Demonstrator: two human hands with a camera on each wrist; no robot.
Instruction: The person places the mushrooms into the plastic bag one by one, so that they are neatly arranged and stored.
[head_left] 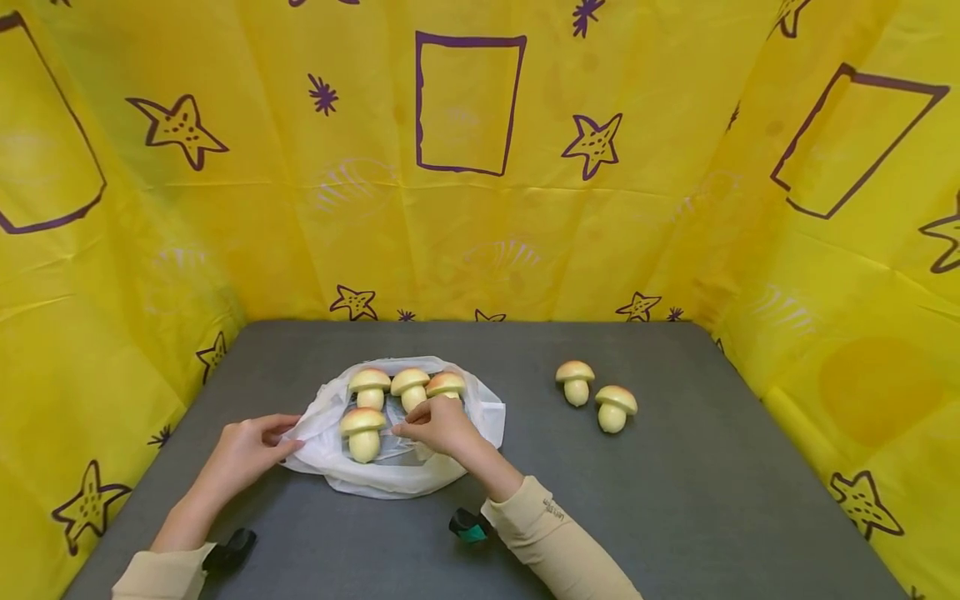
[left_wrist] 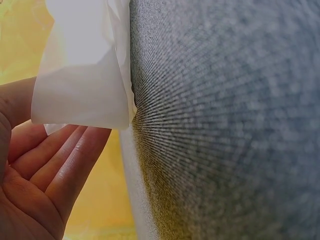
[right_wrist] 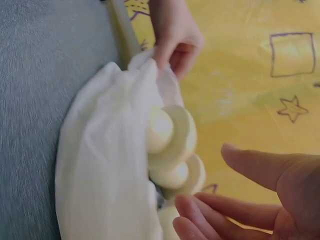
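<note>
A white plastic bag (head_left: 360, 481) lies with its mouth spread on the dark table. Inside it sit several toy mushrooms with yellowish stems and orange-tinged caps, among them a front-left mushroom (head_left: 363, 435) and a back-left one (head_left: 369, 383). My left hand (head_left: 243, 454) pinches the bag's left rim between thumb and fingers; the left wrist view shows the plastic (left_wrist: 82, 90) over those fingers. Above the bag's opening is my right hand (head_left: 442, 427), beside the front-left mushroom. The right wrist view shows its thumb (right_wrist: 255, 165) and fingers apart, holding nothing.
Two more mushrooms stand on the table right of the bag, a rear one (head_left: 575, 382) and a nearer one (head_left: 615, 408). The dark grey table (head_left: 675, 500) is bordered by yellow cloth walls (head_left: 480, 217) with purple drawings.
</note>
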